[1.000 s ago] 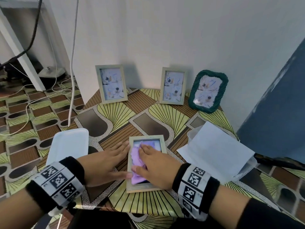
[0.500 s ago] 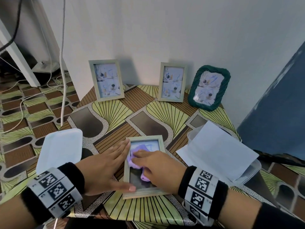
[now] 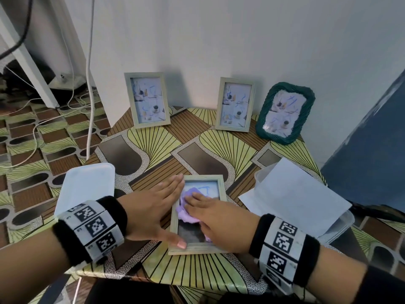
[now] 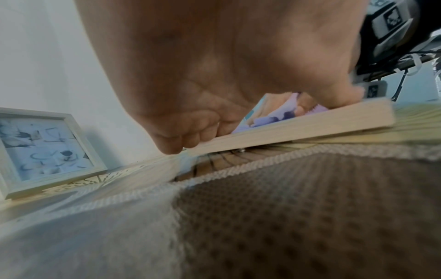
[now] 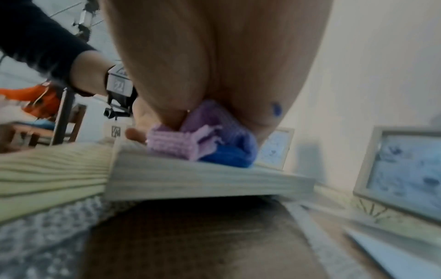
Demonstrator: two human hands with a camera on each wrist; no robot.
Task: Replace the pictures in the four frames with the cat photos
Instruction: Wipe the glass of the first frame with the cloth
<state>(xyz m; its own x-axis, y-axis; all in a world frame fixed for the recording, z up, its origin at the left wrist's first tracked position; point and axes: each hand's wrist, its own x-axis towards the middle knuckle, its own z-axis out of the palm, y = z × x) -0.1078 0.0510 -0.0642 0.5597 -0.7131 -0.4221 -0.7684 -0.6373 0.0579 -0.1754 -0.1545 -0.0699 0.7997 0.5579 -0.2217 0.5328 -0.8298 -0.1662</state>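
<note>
A pale wooden picture frame lies flat near the table's front edge, its side seen in the left wrist view and the right wrist view. My right hand presses a crumpled purple cloth onto its glass with straight fingers; the purple cloth bunches under the palm. My left hand lies flat along the frame's left edge, thumb on the lower left corner. Two wooden frames and a green woven frame stand against the wall.
A white lid lies at the table's left edge. A clear plastic box covered by white paper sits to the right. Cables hang at the left, and a blue surface stands at the right.
My right hand has slid the purple cloth over the glass, first toward the frame's top, now spread lower down the middle. The left hand stays on the frame's left edge.
</note>
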